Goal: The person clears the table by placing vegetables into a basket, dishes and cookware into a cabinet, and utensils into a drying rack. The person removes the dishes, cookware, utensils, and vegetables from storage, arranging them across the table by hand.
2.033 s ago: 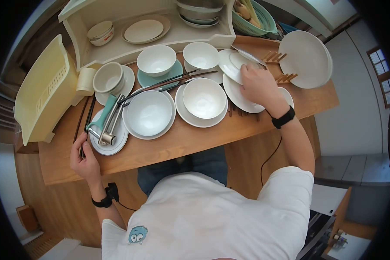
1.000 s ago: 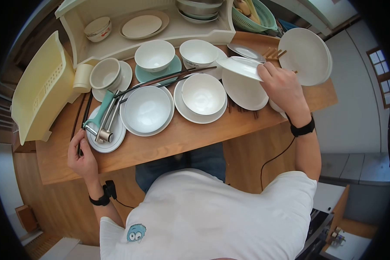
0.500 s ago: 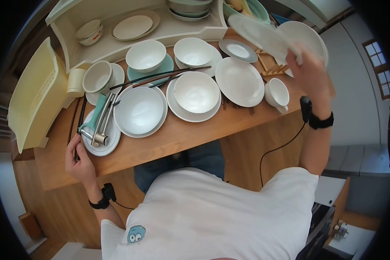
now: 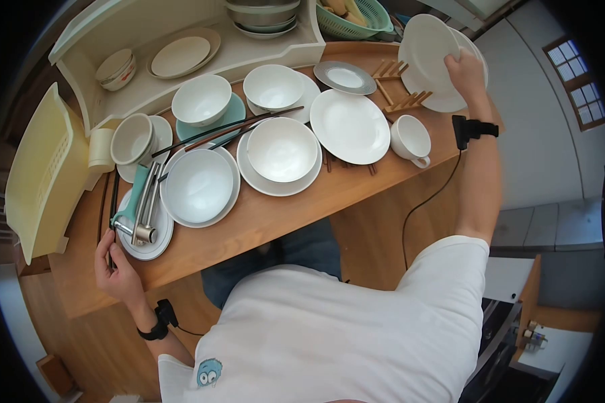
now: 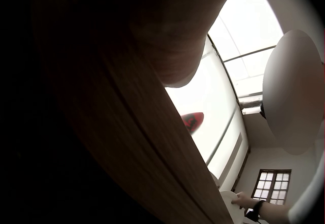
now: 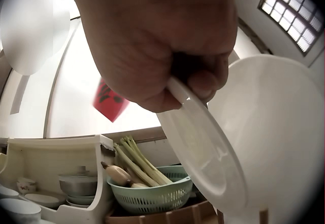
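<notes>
My right hand (image 4: 468,72) grips the rim of a white plate (image 4: 429,40), thumb on one side and curled fingers on the other. The plate hangs steeply tilted in front of larger white plates (image 4: 474,57) standing at the wooden plate rack (image 4: 410,101); the right wrist view shows this plate (image 6: 203,147) edge-on below the fist. At the table's left front edge my left hand (image 4: 121,279) lies loosely curled, fingertips at the ends of black chopsticks (image 4: 114,201). In the left wrist view the hand's underside (image 5: 177,56) overhangs the wooden edge.
Near the rack sit a mug (image 4: 411,138), an oval white plate (image 4: 349,127) and a grey-rimmed plate (image 4: 345,76). Bowls on plates (image 4: 282,149), more chopsticks (image 4: 228,131) and a green-handled peeler (image 4: 138,191) spread leftward. Behind are a cream shelf (image 4: 202,70) and a green basket (image 4: 356,20).
My right hand has lifted a white plate from the pile and carried it right and back to the rack, uncovering the oval plate and mug. The left hand stays at the table edge.
</notes>
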A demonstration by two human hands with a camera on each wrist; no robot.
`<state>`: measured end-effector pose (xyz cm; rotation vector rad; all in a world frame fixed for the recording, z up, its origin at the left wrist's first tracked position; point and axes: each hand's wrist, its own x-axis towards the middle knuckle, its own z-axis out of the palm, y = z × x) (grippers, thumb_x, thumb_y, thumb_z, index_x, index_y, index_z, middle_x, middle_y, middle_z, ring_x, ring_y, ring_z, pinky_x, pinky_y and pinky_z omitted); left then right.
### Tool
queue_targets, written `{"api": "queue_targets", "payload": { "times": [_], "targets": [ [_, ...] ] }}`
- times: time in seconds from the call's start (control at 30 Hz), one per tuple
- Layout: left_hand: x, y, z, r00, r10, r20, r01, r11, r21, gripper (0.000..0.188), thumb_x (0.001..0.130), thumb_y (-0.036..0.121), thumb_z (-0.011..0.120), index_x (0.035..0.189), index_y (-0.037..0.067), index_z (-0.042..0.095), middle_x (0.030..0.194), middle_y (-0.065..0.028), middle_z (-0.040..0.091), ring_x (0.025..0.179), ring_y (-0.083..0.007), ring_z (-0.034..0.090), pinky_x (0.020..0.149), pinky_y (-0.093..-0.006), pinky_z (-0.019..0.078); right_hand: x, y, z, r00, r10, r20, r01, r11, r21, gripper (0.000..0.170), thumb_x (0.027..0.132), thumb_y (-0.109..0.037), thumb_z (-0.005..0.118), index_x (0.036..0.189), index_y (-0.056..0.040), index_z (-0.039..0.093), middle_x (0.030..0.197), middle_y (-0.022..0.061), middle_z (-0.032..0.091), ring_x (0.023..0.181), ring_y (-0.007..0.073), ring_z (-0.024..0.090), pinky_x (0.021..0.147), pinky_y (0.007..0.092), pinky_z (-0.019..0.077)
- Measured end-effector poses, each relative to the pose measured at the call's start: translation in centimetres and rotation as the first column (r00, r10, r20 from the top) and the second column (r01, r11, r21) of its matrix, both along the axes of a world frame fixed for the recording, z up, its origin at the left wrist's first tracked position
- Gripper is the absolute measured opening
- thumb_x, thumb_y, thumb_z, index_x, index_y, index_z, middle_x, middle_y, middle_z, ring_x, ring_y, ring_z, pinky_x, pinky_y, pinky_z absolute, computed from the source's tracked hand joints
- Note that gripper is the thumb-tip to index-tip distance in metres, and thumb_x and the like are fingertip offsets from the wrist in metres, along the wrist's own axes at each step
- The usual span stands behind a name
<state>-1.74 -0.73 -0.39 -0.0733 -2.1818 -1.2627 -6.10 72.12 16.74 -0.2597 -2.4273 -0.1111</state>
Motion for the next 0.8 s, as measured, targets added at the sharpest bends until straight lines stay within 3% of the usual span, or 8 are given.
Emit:
{"api": "queue_targets", "payload": {
  "times": [0.17,0.23,0.37,0.47,0.53,0.67,0.73,0.8],
  "targets": [
    [-0.3,-0.2,-0.2,0.999,-0.031,0.009,0.030,0.999,0.012,0.021,0.098,-0.003,0.056,0.115,-0.009,0.066,0.118,-0.0185,0.070,0.110,-0.0234,0.066,0.099,-0.0325,0.0496,-0.1,0.4,-2.0,0.993,-0.092,0.072,0.088,0.995,0.053,0.033,0.085,-0.026,0.060,0.090,0.0059,0.066,0.090,0.0308,0.066,0.088,0.0494,0.063,0.079,0.0539,0.0502],
    [-0.2,-0.1,0.0,1.000,-0.020,0.006,0.020,1.000,-0.007,0.021,0.098,-0.004,0.055,0.115,-0.009,0.066,0.118,-0.0186,0.069,0.110,-0.0235,0.066,0.099,-0.0325,0.0498,-0.4,0.2,-2.5,0.994,-0.061,0.094,0.070,0.992,-0.103,0.033,0.084,-0.026,0.060,0.091,0.0059,0.066,0.093,0.0313,0.066,0.092,0.0497,0.062,0.083,0.0535,0.0498],
    [-0.1,0.1,0.4,1.000,-0.001,0.016,0.001,1.000,-0.025,0.021,0.098,-0.004,0.054,0.115,-0.009,0.066,0.118,-0.0187,0.069,0.110,-0.0237,0.066,0.099,-0.0326,0.0500,-0.8,1.7,-3.8,0.992,-0.014,0.123,0.028,0.993,-0.115,0.035,0.084,-0.026,0.061,0.095,0.0066,0.066,0.095,0.0314,0.066,0.093,0.0501,0.062,0.085,0.0527,0.0500],
    [-0.1,0.2,0.4,1.000,-0.007,0.013,0.008,0.999,-0.039,0.021,0.098,-0.004,0.054,0.115,-0.010,0.065,0.118,-0.0188,0.069,0.110,-0.0237,0.066,0.098,-0.0325,0.0503,-0.2,0.9,-3.4,0.989,-0.057,0.138,0.071,0.993,-0.099,0.036,0.083,-0.025,0.061,0.097,0.0083,0.065,0.093,0.0324,0.066,0.085,0.0475,0.065,0.080,0.0509,0.0524],
    [-0.1,0.2,0.3,1.000,-0.019,0.017,0.018,1.000,0.015,0.021,0.099,-0.004,0.054,0.115,-0.010,0.065,0.118,-0.0190,0.069,0.110,-0.0237,0.065,0.098,-0.0321,0.0505,0.8,-1.5,-1.7,0.950,-0.125,0.286,0.238,0.883,-0.405,0.035,0.083,-0.023,0.060,0.095,0.0099,0.065,0.087,0.0306,0.067,0.075,0.0423,0.068,0.072,0.0486,0.0545],
    [-0.1,0.3,0.3,1.000,-0.028,0.012,0.028,0.999,0.047,0.021,0.099,-0.003,0.054,0.115,-0.011,0.065,0.118,-0.0194,0.068,0.110,-0.0238,0.065,0.098,-0.0321,0.0507,1.4,-1.4,-1.0,0.925,-0.074,0.374,0.245,0.867,-0.435,0.032,0.083,-0.019,0.059,0.095,0.0099,0.065,0.081,0.0261,0.068,0.069,0.0363,0.069,0.066,0.0463,0.0556],
    [-0.1,0.2,0.5,1.000,-0.012,0.013,0.012,1.000,-0.022,0.021,0.099,-0.003,0.054,0.115,-0.011,0.065,0.118,-0.0194,0.069,0.110,-0.0236,0.065,0.098,-0.0324,0.0508,1.2,-0.5,-1.6,0.939,-0.066,0.338,0.131,0.976,-0.172,0.031,0.083,-0.016,0.060,0.099,0.0097,0.066,0.081,0.0243,0.069,0.072,0.0367,0.070,0.067,0.0459,0.0563],
    [-0.1,0.2,0.5,1.000,-0.017,0.012,0.017,1.000,-0.012,0.021,0.099,-0.003,0.054,0.115,-0.011,0.065,0.118,-0.0194,0.069,0.110,-0.0236,0.065,0.098,-0.0324,0.0507,1.2,-0.7,-1.4,0.929,-0.101,0.357,0.200,0.947,-0.252,0.033,0.083,-0.017,0.061,0.100,0.0097,0.066,0.082,0.0251,0.069,0.074,0.0374,0.070,0.069,0.0452,0.0564]
  ]
}}
